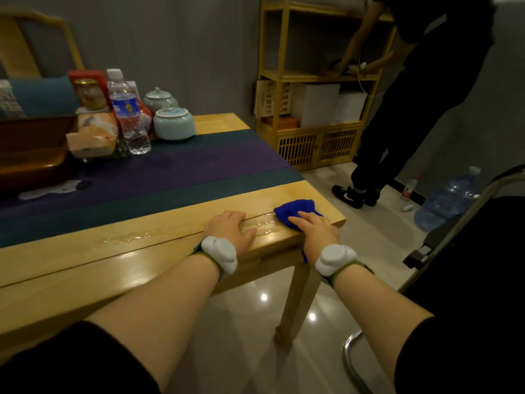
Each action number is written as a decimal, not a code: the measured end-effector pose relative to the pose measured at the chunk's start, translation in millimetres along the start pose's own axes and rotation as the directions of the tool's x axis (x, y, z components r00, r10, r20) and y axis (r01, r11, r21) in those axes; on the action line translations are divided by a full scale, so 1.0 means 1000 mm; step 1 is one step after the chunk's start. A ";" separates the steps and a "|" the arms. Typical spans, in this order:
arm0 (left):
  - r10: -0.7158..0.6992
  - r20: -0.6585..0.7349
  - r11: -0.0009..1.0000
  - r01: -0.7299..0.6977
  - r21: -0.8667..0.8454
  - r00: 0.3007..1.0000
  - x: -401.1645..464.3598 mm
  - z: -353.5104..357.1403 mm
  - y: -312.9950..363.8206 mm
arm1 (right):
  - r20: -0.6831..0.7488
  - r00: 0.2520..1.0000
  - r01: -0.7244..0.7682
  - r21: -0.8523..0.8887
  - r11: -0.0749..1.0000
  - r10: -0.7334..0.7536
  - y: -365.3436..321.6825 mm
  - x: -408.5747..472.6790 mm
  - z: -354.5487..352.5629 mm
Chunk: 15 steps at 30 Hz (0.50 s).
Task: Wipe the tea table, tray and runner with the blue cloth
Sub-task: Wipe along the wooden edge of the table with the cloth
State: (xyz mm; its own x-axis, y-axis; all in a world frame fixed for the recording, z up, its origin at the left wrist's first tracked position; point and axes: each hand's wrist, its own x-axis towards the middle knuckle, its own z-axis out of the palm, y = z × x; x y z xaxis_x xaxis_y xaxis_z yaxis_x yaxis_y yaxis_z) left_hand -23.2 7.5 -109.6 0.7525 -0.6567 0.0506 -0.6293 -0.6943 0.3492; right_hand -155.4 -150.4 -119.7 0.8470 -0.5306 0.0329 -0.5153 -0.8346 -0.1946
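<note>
Two hands work at the near right corner of the pale wooden worktop (159, 268). One bunched blue cloth (295, 210) lies there, soft and crumpled, with a bit of it hanging over the edge. The right hand (315, 227) presses on it; its grip is flat, fingers straight and close together on the fabric. The left hand (230, 226) rests palm down on bare wood just beside it, fingers slightly bent at the seam, holding nothing. One streak of water (199, 234) glistens between and to the left of them. One runner (142, 180), woven in purple and teal, crosses the worktop. Two round celadon jars (174, 123) and one clear plastic bottle (129, 115) stand at its far end beside one dark wooden tray (31, 157).
</note>
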 end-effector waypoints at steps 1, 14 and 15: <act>-0.004 -0.009 1.000 0.004 0.005 1.000 -0.001 0.001 0.001 | -0.001 1.000 0.029 -0.007 1.000 -0.030 0.000 -0.003 0.002; 0.039 -0.070 0.999 -0.038 0.012 0.997 -0.006 0.001 0.004 | 0.133 0.985 -0.100 -0.094 0.991 0.112 0.036 0.033 -0.023; 0.041 -0.066 0.999 -0.041 0.014 0.997 -0.008 0.002 0.004 | 0.102 0.989 -0.101 -0.086 0.991 0.110 0.030 0.026 -0.018</act>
State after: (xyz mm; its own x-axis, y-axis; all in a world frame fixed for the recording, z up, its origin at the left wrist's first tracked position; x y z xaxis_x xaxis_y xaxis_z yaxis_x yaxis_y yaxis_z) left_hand -31.7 9.3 -110.4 0.7370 -0.6639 0.1269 -0.6621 -0.6712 0.3334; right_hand -151.4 -192.3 -107.1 0.7940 -0.6014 -0.0891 -0.6080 -0.7861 -0.1116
